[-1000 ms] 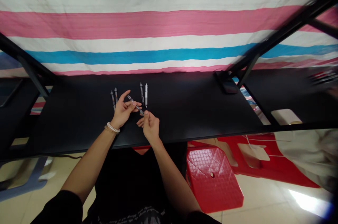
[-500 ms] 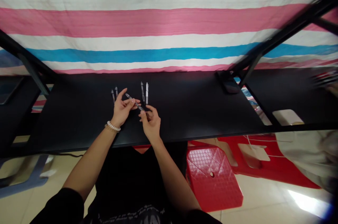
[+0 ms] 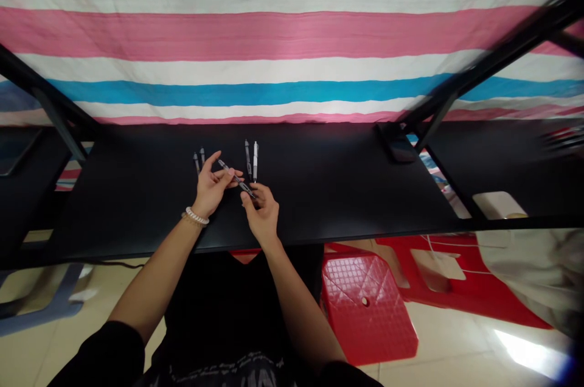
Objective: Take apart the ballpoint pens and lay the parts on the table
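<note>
The left hand and the right hand are holding 1 slim pen between them, above the left-middle of the black bench. The left hand is closing narrowly, its fingers wrapping the upper part of the pen while the thumb is rising free. The right hand is pinching the lower end between its fingertips. The pen's barrel is looking partly clear with dark parts, and the fingers are hiding some of it, so I cannot make out its tip.

Another 4 pens are lying toward the far edge of the bench, each pointing at that edge: 2 small dark pens just beyond the left hand, then a grey pen and a white pen just beyond the right hand. Their details are too small to read.

The smooth, matte top is running right as far as a blurred dark block on the far edge. A striped cloth is hanging behind that edge. Beyond the near edge, a red plastic stool with a diamond texture is sitting on the tile floor.
</note>
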Tool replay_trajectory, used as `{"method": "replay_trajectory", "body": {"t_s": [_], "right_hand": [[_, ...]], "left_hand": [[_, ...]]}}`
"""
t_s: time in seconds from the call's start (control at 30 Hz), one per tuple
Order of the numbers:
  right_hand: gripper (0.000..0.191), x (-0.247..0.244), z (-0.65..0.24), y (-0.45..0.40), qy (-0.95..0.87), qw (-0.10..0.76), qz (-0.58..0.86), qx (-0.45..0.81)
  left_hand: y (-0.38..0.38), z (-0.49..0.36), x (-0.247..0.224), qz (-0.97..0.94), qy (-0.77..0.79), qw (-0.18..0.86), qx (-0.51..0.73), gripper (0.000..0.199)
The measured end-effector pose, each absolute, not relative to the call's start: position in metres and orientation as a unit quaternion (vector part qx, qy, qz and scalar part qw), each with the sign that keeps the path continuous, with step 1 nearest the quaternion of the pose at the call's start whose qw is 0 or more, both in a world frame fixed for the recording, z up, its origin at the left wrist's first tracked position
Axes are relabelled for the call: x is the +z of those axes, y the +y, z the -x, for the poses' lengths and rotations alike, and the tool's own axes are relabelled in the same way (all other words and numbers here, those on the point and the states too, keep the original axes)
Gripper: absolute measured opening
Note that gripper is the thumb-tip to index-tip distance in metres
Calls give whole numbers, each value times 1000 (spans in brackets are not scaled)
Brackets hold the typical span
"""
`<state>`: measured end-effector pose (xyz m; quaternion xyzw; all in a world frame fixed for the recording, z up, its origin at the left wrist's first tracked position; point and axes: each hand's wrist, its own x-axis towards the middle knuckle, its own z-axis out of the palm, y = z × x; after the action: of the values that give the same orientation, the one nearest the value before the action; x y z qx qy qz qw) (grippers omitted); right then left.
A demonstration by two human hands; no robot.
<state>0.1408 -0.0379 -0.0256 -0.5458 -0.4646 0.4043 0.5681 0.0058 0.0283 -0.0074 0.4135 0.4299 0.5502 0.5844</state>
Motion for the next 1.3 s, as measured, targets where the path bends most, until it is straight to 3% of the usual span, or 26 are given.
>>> {"method": "replay_trajectory", "body": {"t_s": [0.77, 0.9, 1.1, 1.3], "right_hand": [[32, -28, -141, -38, -491, 543, 561, 387], [39, -31, -141, -37, -476, 564, 552, 388], [41, -34, -143, -38, -508, 518, 563, 395], [51, -29, -147, -39, -571, 474, 564, 363]], "left_hand": [[28, -7, -6, -428, 440, 570, 547, 83], [28, -7, -7, -430, 440, 567, 548, 83], [28, -6, -6, -432, 441, 575, 537, 82], [29, -1, -2, -422, 409, 621, 518, 68]]}}
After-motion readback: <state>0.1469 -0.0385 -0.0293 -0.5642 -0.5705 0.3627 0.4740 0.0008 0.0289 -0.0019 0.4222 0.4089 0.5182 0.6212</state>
